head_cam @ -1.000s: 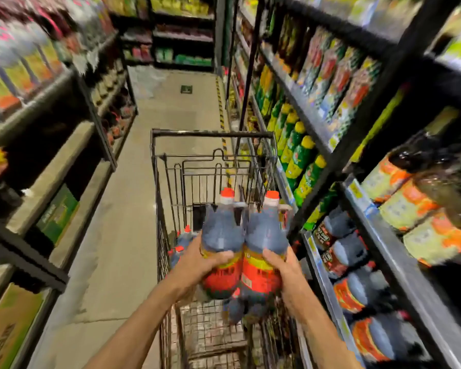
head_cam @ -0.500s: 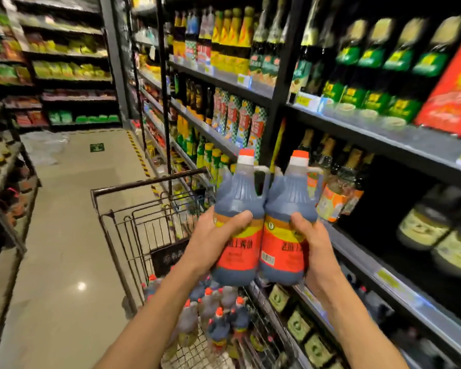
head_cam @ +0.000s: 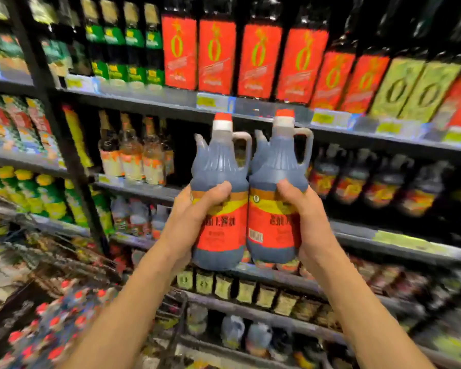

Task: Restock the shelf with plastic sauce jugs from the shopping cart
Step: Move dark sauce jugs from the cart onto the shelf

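The person holds two plastic sauce jugs upright and side by side in front of the shelving, their bodies touching. The left hand (head_cam: pixel 194 217) wraps around the left jug (head_cam: pixel 220 193) from its outer left side, thumb across the front just above the red label, fingers curled behind and out of sight. The right hand (head_cam: pixel 305 222) clamps the right jug (head_cam: pixel 276 193) the same way from its outer right side, thumb on the front at the top of the label. Each jug has dark liquid, a red and yellow label, a white neck with a red cap and a loop handle on its right shoulder. Both are raised clear of the shopping cart (head_cam: pixel 51 323), which sits at the lower left, and they hang in front of the middle shelf (head_cam: pixel 399 245) without resting on it.

Much is hard to read. The cart is smeared by blur; red-capped jugs (head_cam: pixel 56 320) show inside it only as streaks, and their count cannot be told. The dark bottles (head_cam: pixel 378 182) on the shelf level behind the right jug are blurred, so their labels are unreadable. The palms and fingers of both hands are hidden behind the jugs. The red-labelled bottles (head_cam: pixel 258 57) on the upper shelf are cut off at the top edge.
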Motion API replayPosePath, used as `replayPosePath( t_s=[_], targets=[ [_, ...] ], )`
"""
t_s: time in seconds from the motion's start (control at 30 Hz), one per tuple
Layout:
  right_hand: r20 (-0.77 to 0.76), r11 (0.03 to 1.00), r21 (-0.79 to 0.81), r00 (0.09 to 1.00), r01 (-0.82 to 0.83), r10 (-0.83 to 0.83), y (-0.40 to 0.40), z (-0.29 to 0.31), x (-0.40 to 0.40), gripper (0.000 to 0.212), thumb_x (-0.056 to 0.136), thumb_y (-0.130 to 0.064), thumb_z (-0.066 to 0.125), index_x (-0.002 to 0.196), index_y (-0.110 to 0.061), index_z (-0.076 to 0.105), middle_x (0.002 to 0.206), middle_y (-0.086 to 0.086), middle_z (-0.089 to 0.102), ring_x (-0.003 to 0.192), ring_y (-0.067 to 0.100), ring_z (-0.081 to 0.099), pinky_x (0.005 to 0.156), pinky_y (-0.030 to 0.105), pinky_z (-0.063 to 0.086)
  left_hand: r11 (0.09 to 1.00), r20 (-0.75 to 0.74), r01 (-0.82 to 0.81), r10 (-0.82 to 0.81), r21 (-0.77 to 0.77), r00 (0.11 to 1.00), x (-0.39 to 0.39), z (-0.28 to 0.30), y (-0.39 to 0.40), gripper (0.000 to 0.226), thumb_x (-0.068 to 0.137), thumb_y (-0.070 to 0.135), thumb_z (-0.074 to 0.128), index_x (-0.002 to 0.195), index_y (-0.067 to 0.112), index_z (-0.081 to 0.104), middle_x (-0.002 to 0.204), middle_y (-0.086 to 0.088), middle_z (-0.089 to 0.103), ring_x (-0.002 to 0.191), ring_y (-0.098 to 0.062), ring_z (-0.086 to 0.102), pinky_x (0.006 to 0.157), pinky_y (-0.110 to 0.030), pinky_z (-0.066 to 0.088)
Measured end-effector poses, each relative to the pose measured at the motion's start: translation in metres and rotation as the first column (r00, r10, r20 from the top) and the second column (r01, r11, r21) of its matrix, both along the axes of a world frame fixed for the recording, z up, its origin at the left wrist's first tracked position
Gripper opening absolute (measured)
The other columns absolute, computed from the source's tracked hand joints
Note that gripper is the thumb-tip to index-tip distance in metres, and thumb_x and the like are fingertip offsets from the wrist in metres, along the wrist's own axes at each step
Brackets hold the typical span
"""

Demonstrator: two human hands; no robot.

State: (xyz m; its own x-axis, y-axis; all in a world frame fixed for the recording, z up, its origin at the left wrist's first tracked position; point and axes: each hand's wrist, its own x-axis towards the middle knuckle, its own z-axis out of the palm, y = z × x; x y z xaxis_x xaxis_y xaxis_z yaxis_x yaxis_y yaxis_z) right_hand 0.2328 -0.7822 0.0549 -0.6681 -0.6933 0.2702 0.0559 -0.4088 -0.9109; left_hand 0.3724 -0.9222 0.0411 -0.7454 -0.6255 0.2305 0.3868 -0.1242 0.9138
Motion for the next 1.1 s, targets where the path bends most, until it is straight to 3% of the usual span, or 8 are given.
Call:
replayPosePath(
  t_s=[0.33,0.47,0.63,0.73,0.9,1.1],
  targets=[
    [-0.030,0.902,0.013,0.901,0.432,-0.432,0.278,0.001,-0.045,0.057,0.088,-0.033,0.069,0.139,-0.014,0.055,0.127,0.010,0.071,0.115,0.032,0.070,0.097,0.051,0.056,0.918,0.012,0.394,-0.394,-0.046,0.919,-0.119,0.007,0.234,0.051,0.074,0.043,0.081,0.117,0.020,0.071,0.111,-0.014,0.076,0.098,-0.032,0.075,0.075,-0.040,0.060],
    [0.006,0.828,0.011,0.828,0.560,-0.560,0.391,-0.003,-0.049,0.057,0.087,-0.031,0.070,0.139,-0.014,0.056,0.129,0.011,0.071,0.116,0.033,0.069,0.100,0.054,0.054,0.846,0.023,0.530,-0.530,-0.050,0.848,-0.153,0.003,0.337,0.056,0.065,0.055,0.087,0.113,0.028,0.074,0.112,-0.012,0.076,0.098,-0.032,0.075,0.076,-0.043,0.061],
    [0.009,0.703,0.027,0.703,0.711,-0.711,0.504,-0.003,-0.049,0.055,0.087,-0.030,0.069,0.138,-0.012,0.057,0.128,0.014,0.070,0.114,0.035,0.069,0.100,0.056,0.054,0.745,0.009,0.665,-0.666,-0.050,0.746,-0.191,0.004,0.450,0.046,0.072,0.044,0.081,0.113,0.022,0.075,0.112,-0.014,0.076,0.098,-0.033,0.075,0.081,-0.046,0.061],
    [0.007,0.618,0.024,0.618,0.786,-0.786,0.564,-0.003,-0.049,0.058,0.088,-0.031,0.069,0.140,-0.010,0.055,0.128,0.014,0.070,0.114,0.035,0.070,0.097,0.053,0.056,0.639,-0.003,0.769,-0.769,-0.022,0.640,-0.212,0.003,0.513,0.044,0.076,0.038,0.079,0.116,0.020,0.074,0.116,-0.017,0.074,0.101,-0.036,0.073,0.084,-0.048,0.060],
    [0.010,0.482,0.040,0.482,0.875,-0.876,0.651,-0.009,-0.064,0.065,0.085,-0.036,0.073,0.140,-0.008,0.055,0.129,0.018,0.069,0.115,0.039,0.068,0.099,0.058,0.053,0.545,0.042,0.838,-0.837,-0.013,0.545,-0.255,0.001,0.608,0.046,0.067,0.043,0.081,0.108,0.022,0.077,0.108,-0.015,0.077,0.094,-0.034,0.075,0.084,-0.049,0.060],
    [-0.009,0.359,0.080,0.361,0.930,-0.933,0.729,-0.009,-0.112,0.075,0.076,-0.044,0.077,0.139,-0.010,0.055,0.126,0.017,0.070,0.112,0.039,0.069,0.097,0.058,0.055,0.450,0.084,0.893,-0.889,-0.016,0.450,-0.322,-0.002,0.692,0.050,0.066,0.050,0.083,0.109,0.024,0.075,0.103,-0.012,0.078,0.089,-0.030,0.077,0.069,-0.037,0.060]
  ],
)
